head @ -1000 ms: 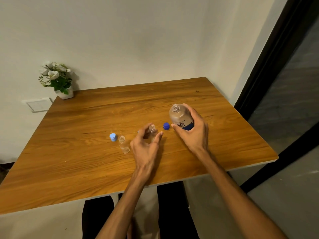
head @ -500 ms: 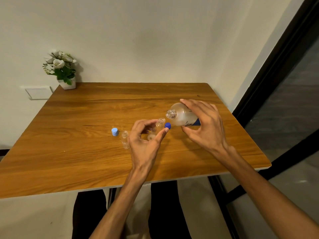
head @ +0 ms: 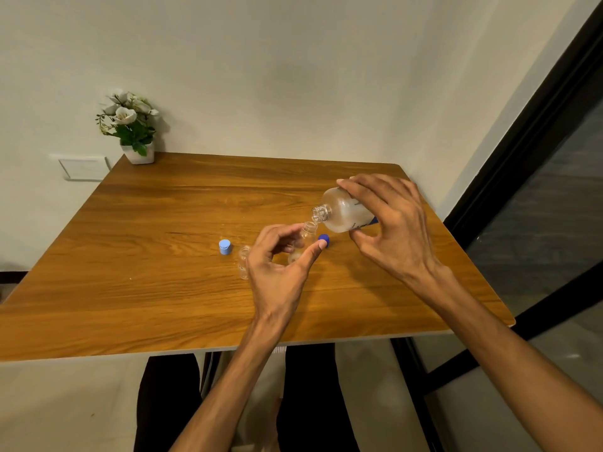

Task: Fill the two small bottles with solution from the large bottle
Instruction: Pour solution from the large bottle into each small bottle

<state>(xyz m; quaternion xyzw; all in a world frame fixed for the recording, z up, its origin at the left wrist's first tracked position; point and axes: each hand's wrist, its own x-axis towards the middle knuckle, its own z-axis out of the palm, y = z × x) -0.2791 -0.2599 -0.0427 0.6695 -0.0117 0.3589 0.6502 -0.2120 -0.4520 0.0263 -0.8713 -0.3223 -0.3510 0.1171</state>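
Note:
My right hand (head: pixel 390 223) grips the large clear bottle (head: pixel 341 208), uncapped and tipped nearly level, its mouth pointing left and down. Just below that mouth is the open neck of a small clear bottle (head: pixel 305 238), tilted and held between the thumb and fingers of my left hand (head: pixel 280 265). A second small clear bottle (head: pixel 244 261) stands open on the wooden table (head: pixel 156 288), just left of my left hand. A light blue cap (head: pixel 225 246) sits further left. A dark blue cap (head: pixel 324 239) lies by my left thumb tip.
A small white pot of white flowers (head: pixel 132 128) stands at the table's far left corner by the wall. A wall plate (head: pixel 83 168) is left of it. A dark door frame (head: pixel 535 125) runs along the right. My legs are under the table's near edge.
My right hand lifted the large bottle off the table and tipped it over to the left. My left hand picked up one small bottle and brought its neck under the large bottle's mouth.

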